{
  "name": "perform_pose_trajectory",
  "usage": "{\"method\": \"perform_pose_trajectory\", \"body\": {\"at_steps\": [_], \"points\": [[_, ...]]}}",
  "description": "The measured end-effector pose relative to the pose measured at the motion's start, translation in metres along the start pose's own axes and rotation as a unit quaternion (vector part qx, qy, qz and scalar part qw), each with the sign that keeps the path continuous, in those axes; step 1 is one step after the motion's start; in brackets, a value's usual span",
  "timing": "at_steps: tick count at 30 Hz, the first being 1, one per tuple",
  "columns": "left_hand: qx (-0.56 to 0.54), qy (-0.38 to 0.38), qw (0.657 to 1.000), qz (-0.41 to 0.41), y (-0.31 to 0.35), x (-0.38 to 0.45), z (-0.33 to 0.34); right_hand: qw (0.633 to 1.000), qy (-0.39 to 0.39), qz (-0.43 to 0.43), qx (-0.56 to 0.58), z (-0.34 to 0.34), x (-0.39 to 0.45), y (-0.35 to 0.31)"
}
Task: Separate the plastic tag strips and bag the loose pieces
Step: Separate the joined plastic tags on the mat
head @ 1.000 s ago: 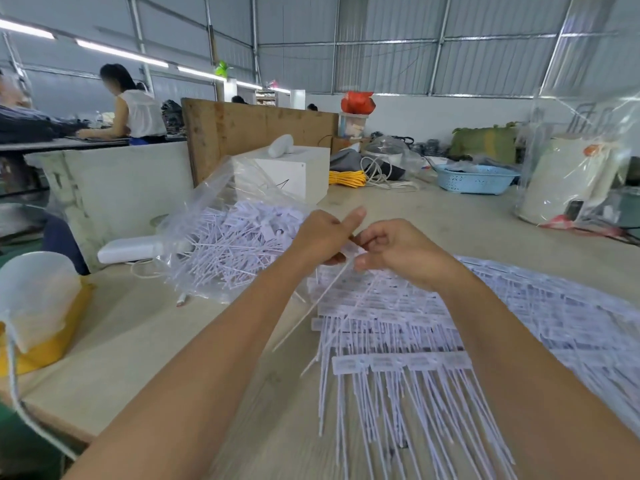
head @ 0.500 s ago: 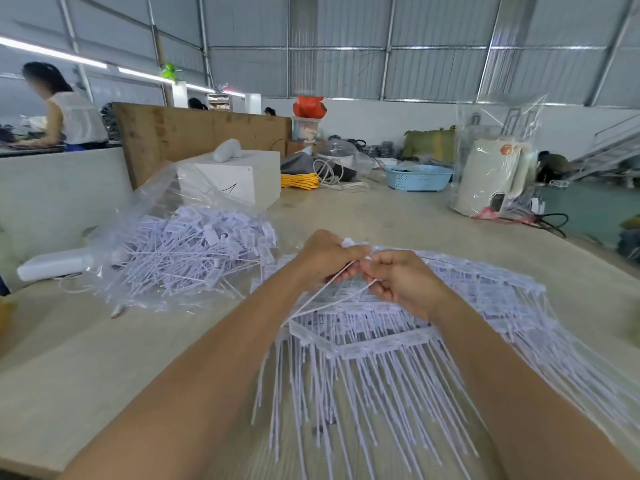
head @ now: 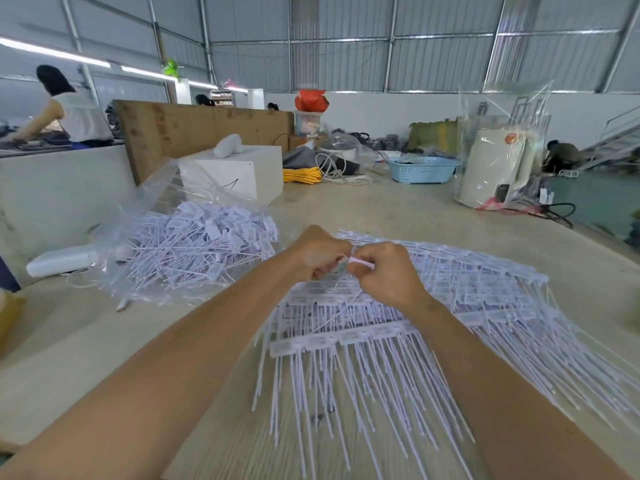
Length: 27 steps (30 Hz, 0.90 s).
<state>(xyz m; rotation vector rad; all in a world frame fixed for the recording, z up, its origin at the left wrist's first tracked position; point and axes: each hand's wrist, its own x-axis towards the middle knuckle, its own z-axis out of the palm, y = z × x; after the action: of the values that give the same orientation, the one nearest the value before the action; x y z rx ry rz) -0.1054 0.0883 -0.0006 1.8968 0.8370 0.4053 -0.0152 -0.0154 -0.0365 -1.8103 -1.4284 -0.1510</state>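
A blue basket [head: 422, 169] sits near yellow cord [head: 302, 174].

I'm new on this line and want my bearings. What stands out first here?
Two bare hands, left hand and right hand, pinch one white plastic tag over the fanned white tag strips at centre. To the left lies a clear plastic bag of loose white tags.

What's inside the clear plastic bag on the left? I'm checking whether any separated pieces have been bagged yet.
The clear plastic bag holds a heap of loose white tags, spilling toward its open side. Whatever lies beneath the heap is covered.
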Motion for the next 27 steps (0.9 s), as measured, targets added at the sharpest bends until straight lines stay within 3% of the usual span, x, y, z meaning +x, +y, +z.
{"method": "perform_pose_trajectory", "body": {"at_steps": [2, 5, 7, 9, 10, 12, 14, 16, 17, 19, 21, 23, 27], "points": [[0.002, -0.057, 0.998, -0.033, 0.007, -0.003, -0.009, 0.996, 0.009, -0.062, -0.065, 0.000, 0.003, 0.000], [-0.019, -0.123, 0.991, -0.042, 0.019, -0.006, -0.023, 0.992, 0.067, -0.098, -0.035, 0.000, 0.008, -0.004], [-0.039, -0.121, 0.991, -0.028, 0.022, -0.007, -0.037, 0.992, 0.102, -0.069, -0.006, -0.008, 0.009, -0.002], [-0.053, -0.067, 0.996, 0.000, 0.020, -0.008, -0.059, 0.985, 0.154, 0.043, 0.069, -0.025, 0.009, 0.010], [-0.053, -0.019, 0.998, 0.021, 0.018, -0.009, -0.070, 0.958, 0.194, 0.121, 0.170, -0.037, 0.009, 0.017], [-0.046, 0.062, 0.995, 0.070, 0.012, -0.013, -0.083, 0.855, 0.239, 0.218, 0.406, -0.061, 0.010, 0.026], [-0.037, 0.054, 0.992, 0.110, 0.012, -0.017, -0.077, 0.758, 0.206, 0.221, 0.578, -0.072, 0.011, 0.023], [-0.044, 0.008, 0.991, 0.124, 0.018, -0.019, -0.056, 0.726, 0.125, 0.197, 0.646, -0.070, 0.013, 0.010], [-0.055, -0.014, 0.991, 0.123, 0.022, -0.020, -0.046, 0.745, 0.077, 0.187, 0.636, -0.065, 0.013, 0.001], [-0.089, -0.055, 0.987, 0.119, 0.027, -0.021, -0.030, 0.820, 0.000, 0.176, 0.545, -0.054, 0.013, -0.012], [-0.102, -0.084, 0.985, 0.106, 0.027, -0.022, -0.022, 0.877, -0.031, 0.167, 0.450, -0.044, 0.013, -0.020], [-0.105, -0.104, 0.985, 0.089, 0.023, -0.024, -0.017, 0.903, -0.029, 0.149, 0.402, -0.036, 0.013, -0.022], [-0.121, -0.119, 0.983, 0.070, 0.016, -0.028, -0.009, 0.917, -0.024, 0.126, 0.377, -0.027, 0.011, -0.019]]}}
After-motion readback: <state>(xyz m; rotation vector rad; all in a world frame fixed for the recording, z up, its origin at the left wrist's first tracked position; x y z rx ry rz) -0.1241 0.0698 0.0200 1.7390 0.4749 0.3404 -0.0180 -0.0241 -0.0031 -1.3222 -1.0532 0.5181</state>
